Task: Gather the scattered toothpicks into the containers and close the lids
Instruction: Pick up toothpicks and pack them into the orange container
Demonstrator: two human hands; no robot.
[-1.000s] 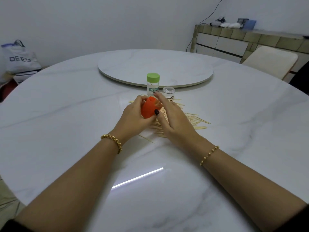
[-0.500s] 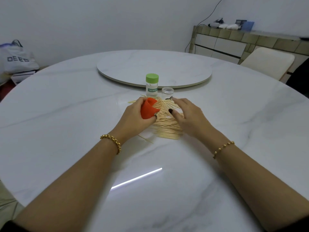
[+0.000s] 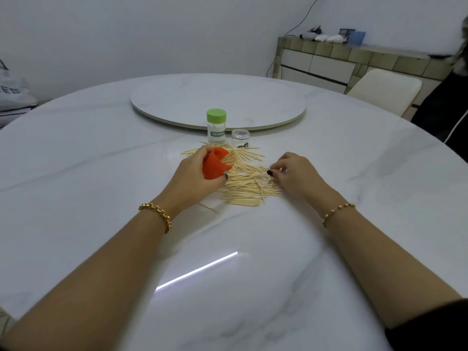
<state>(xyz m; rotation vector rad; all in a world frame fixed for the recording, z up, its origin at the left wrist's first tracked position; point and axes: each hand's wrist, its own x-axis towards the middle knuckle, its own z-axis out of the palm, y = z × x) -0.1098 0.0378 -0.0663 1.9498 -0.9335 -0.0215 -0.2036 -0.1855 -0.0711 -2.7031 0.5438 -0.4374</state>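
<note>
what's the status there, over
Left hand grips orange container, partly loaded. Right hand at loose toothpicks, pinch unclear. Green-lidded jar behind pile, not in the way.

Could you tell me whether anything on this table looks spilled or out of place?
Yes: toothpicks lie spilled in a loose heap on the table, in front of the green-lidded jar, with one stray apart near the left wrist. The orange container, gripped by the left hand, is tipped sideways with toothpicks sticking out of it.
</note>
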